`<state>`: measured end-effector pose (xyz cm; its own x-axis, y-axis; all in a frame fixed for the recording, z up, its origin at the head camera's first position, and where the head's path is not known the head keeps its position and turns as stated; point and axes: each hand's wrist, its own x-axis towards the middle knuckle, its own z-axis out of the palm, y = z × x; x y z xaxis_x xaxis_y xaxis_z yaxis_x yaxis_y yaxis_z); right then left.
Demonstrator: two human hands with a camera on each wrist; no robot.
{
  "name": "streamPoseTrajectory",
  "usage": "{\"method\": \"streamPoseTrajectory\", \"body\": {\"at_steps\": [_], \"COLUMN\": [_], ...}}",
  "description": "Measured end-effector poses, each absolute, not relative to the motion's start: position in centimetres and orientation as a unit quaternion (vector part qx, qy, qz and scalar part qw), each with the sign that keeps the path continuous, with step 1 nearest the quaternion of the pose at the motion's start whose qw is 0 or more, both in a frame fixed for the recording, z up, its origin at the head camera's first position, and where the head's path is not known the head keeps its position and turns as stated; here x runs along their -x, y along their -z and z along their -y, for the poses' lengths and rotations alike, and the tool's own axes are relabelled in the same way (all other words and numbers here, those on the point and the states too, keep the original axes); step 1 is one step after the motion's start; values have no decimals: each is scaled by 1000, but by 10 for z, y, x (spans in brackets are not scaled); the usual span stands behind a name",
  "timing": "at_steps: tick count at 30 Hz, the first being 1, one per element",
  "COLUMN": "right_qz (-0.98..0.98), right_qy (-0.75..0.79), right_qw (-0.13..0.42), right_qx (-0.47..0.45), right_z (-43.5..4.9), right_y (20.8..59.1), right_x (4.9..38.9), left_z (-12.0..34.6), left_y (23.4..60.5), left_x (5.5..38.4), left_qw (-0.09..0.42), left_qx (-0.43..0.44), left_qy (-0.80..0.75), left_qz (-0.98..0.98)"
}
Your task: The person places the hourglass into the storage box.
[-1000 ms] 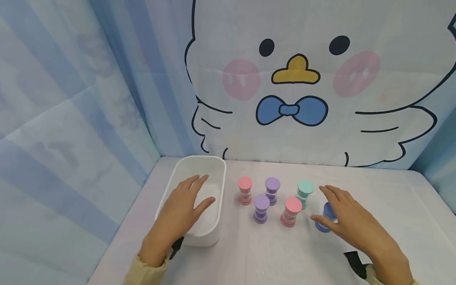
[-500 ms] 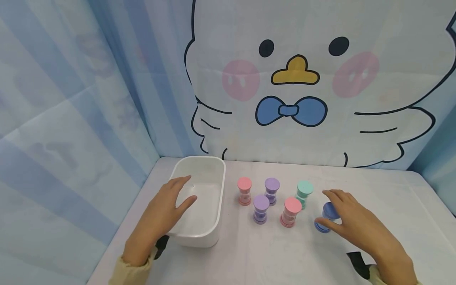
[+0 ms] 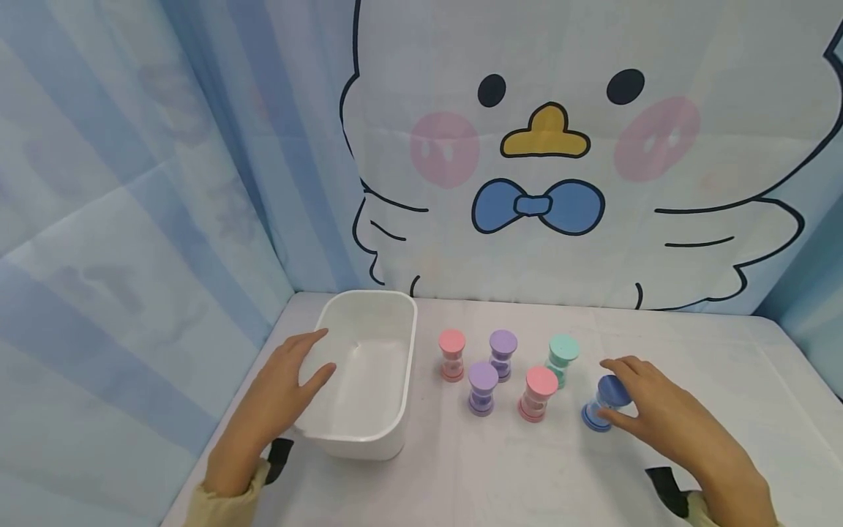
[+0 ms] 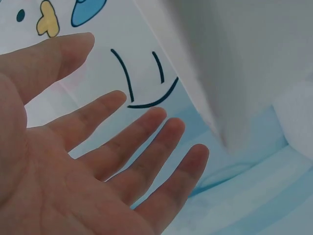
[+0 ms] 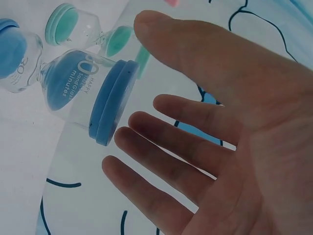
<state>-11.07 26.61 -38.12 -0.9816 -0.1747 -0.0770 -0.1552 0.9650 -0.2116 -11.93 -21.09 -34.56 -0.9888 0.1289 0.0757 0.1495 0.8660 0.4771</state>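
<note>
My left hand (image 3: 273, 391) hangs empty; my loose, empty right hand (image 3: 668, 424) could nudge over the clear, blue-capped hourglass (image 3: 601, 405), lower right.

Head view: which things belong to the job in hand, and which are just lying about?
Likely the job: blue hourglass, near the right hand; white tub, near the left hand; probably the green hourglass, two pink hourglasses and two purple hourglasses.
Just there: table, cartoon backdrop.

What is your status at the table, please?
Right hand open beside blue hourglass, no grip. Left hand open near white container, holding nothing. Blue hourglass upright; nothing visibly blocking right hand.
</note>
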Motion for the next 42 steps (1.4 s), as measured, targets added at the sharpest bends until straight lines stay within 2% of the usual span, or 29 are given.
{"method": "streamPoseTrajectory", "body": {"at_steps": [6, 15, 34, 42], "right_qz": [-990, -989, -989, -988], "right_qy": [100, 99, 107, 115], "right_qw": [61, 44, 40, 39], "right_qx": [80, 99, 95, 99], "right_z": [-266, -268, -268, -269], "right_y": [381, 385, 388, 388], "right_x": [113, 113, 116, 116], "left_z": [220, 231, 244, 251], "left_y": [351, 361, 378, 379], "left_x": [122, 124, 134, 137], "left_qw": [26, 29, 1, -4], "left_qx": [73, 76, 48, 63], "left_qy": [266, 290, 362, 391], "left_qz": [961, 953, 931, 918]}}
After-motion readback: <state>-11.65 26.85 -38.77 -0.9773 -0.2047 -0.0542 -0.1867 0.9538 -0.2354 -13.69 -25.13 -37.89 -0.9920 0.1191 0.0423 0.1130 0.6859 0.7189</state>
